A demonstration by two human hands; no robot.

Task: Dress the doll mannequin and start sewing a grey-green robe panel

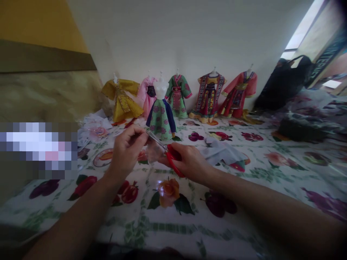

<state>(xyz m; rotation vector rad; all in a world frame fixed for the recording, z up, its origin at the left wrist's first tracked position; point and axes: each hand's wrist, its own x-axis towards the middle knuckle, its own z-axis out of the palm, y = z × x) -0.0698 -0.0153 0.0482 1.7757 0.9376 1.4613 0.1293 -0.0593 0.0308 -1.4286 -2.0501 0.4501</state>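
Note:
My left hand (pixel 126 151) pinches a small clear plastic piece (pixel 154 151) between its thumb and fingers. My right hand (pixel 189 162) grips red-handled scissors (pixel 173 159), and their steel blades (pixel 155 139) reach toward the plastic and my left fingertips. A crumpled grey cloth (pixel 223 153) lies just beyond my right hand, apart from it. Close behind my hands stands a miniature green floral dress with navy sleeves (pixel 161 121) on a white bust form (pixel 161 89). The floral tablecloth (pixel 168 225) runs beneath everything.
Miniature dresses in yellow (pixel 121 99), pink (pixel 148 95), green (pixel 177 95), patterned red (pixel 208 95) and coral (pixel 238 94) line the wall. White paper scraps (pixel 94 124) lie at back left. A black bag (pixel 284 83) and a dark bundle (pixel 300 131) sit at right.

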